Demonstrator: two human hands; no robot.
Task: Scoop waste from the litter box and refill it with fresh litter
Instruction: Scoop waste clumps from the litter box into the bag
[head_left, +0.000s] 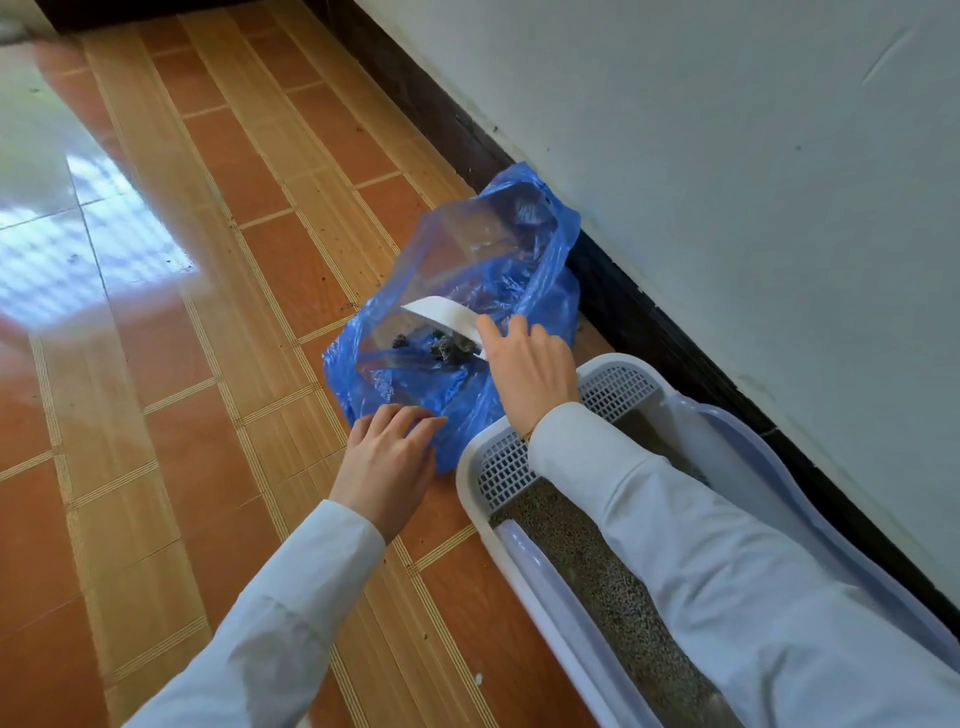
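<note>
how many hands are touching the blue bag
2. The left hand holds the blue bag at its near edge; the right hand is at the bag's mouth, holding a white scoop over dark clumps.

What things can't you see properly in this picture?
- Litter box: its near end runs off the bottom edge, and the right sleeve covers much of the litter.
- Scoop: the right hand hides its handle, and the blue bag veils its head.
- Dark clumps: too small to count.
- Left hand: fingertips sit on the bag's edge; a pinch cannot be told.
- Far floor: glare and blur.
</note>
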